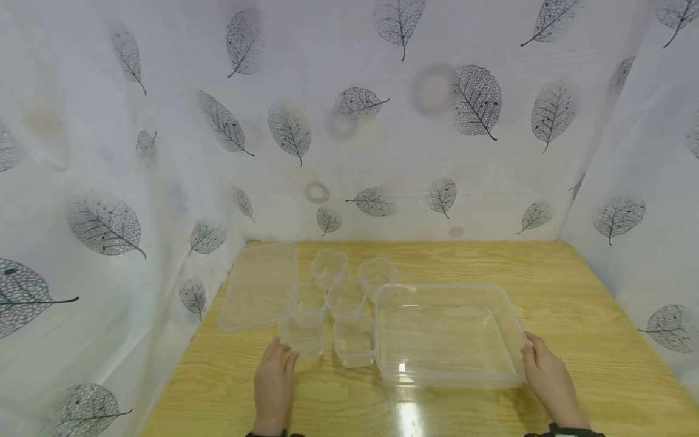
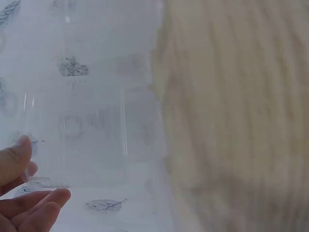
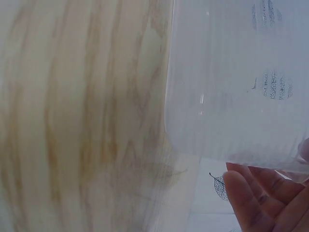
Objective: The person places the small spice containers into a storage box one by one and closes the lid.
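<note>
A large clear rectangular plastic container [image 1: 448, 381] sits upright on the table, right of the middle. My right hand [image 1: 548, 373] grips its right end, thumb at the rim; in the right wrist view, fingers [image 3: 246, 198] come under that rim. At the front left, my left hand [image 1: 273, 382] holds a small clear square container [image 1: 303, 340] by its near left corner. The left wrist view has the thumb [image 2: 14, 162] on one side of this container [image 2: 91, 140] and curled fingers on the other.
Several more small clear containers, among them a front one [image 1: 355, 355] beside the large container, stand grouped left of it. A flat clear lid [image 1: 259, 285] lies at the back left of the wooden table [image 1: 573, 291]. Leaf-patterned curtains [image 1: 371, 152] surround the table's back and sides.
</note>
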Motion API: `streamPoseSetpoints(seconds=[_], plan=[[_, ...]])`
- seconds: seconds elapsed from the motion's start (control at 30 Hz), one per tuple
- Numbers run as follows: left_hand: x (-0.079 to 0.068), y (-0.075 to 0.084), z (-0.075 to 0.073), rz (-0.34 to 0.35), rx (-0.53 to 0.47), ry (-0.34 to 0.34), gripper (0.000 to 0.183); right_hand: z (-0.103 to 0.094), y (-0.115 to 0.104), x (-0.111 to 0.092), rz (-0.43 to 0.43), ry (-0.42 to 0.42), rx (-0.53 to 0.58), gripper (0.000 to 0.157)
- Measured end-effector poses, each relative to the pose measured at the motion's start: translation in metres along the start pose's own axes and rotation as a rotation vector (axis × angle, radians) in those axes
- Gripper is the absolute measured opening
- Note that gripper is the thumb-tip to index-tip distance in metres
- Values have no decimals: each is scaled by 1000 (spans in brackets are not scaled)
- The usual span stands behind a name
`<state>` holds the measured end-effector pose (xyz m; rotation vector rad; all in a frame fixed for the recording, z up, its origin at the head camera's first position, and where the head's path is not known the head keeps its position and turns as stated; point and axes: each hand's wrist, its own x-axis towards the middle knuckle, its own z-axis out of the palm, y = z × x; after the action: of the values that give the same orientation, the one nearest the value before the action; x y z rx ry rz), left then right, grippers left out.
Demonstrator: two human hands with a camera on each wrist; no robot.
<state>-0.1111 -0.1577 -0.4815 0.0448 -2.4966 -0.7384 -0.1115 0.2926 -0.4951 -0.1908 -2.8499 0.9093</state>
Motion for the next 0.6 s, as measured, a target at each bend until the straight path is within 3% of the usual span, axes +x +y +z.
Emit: streamPoseSetpoints(seconds=[0.13,0.33,0.6], plan=[[6,9,-4,31,-34,62,20,-1,0,0,10,-14,-6,45],[17,34,-7,179,-73,183,24,-3,-2,0,36,-52,-10,46],[22,75,11,395,-143,243,21,-5,-3,0,52,-65,-14,46]])
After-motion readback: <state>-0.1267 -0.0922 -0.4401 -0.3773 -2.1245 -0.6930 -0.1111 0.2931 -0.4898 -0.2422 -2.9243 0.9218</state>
